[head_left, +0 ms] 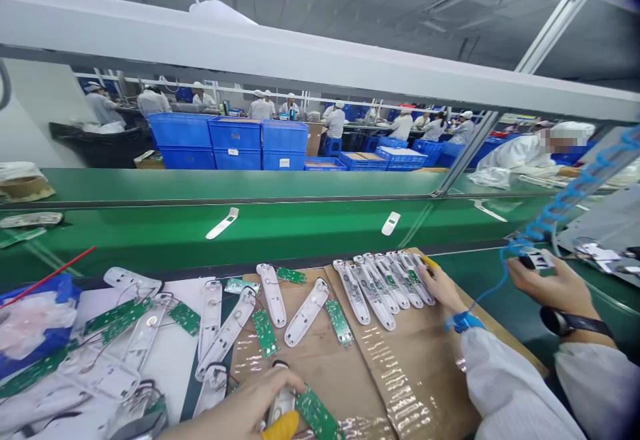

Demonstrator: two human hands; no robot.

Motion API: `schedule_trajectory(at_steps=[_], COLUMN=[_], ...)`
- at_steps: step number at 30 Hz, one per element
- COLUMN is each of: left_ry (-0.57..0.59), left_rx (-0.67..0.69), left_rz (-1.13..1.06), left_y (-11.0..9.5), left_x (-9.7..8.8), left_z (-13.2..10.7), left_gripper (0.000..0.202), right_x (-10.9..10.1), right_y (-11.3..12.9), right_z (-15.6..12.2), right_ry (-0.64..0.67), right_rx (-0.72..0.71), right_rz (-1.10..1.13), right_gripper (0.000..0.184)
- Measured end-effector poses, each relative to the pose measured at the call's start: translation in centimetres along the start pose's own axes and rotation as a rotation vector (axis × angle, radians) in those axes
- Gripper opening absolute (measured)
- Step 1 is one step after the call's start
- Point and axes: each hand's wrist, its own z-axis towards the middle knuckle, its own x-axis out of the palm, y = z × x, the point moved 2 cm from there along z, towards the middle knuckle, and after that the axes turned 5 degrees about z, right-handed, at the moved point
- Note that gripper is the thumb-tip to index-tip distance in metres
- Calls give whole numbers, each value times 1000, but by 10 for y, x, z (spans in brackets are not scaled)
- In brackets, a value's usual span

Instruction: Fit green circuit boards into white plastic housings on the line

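Note:
My left hand point(250, 397) comes in at the bottom edge, fingers curled around a white plastic housing point(283, 401). Its thumb wears a yellow finger cot. A green circuit board point(317, 417) lies right beside that housing. My right hand is out of view. In front of my hand, more white housings point(305, 310) and green boards point(264, 332) lie scattered on brown cardboard point(350, 373).
To the right, a co-worker in white sleeves touches a row of housings point(385, 283) with one hand point(440, 287), which wears a blue wrist strap. The other hand point(553, 287) holds a small part near a coiled blue cable point(565, 203). Beyond, two white parts lie on the green conveyor belt point(300, 230). Blue crates point(235, 140) and workers fill the background.

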Motion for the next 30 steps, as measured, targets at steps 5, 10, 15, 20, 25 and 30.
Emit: schedule_trajectory(at_steps=[5,10,15,20,25,30], left_ry=[-316,-452,-465,-425,-249,-149], left_rx=[32,-15,-101,26,179,181], left_rz=[248,286,189,-119,-525,-731], left_y=[5,-9,-12,-15,-28,-33], left_x=[-21,-35,-34,-29,-12,0], left_z=[42,107,145,132,77,36], left_gripper=[40,36,24,23,30,58], right_x=[-6,0,6,61,150,177], right_y=[-17,-6,38,91,141,182], right_z=[13,2,-14,-96,-213,-271], right_ry=[39,16,16,116,313,428], right_rx=[142,265,322,342,441,758], right_rz=[182,276,368,514,684,989], right_gripper=[66,57,43,34,46,47])
